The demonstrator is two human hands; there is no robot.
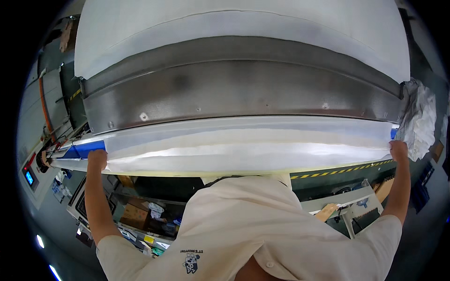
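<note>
A wide white sheet of fabric (243, 143) lies across the work surface in front of me, running below a broad grey metal plate (243, 89). My left hand (97, 159) is closed on the sheet's left end, beside a strip of blue material (84, 149). At the opposite end, my right hand (399, 150) grips the sheet's right edge, close to a small blue patch (393, 133). Both arms are spread wide, and the cloth stretches between the hands with slight folds along its middle.
More white material (243, 23) covers the area beyond the metal plate. Crumpled whitish sheeting (418, 119) hangs at the right end. A control panel with a lit display (29, 177) stands at the left. Below the near edge are a cardboard box (135, 213) and a white metal frame (344, 206).
</note>
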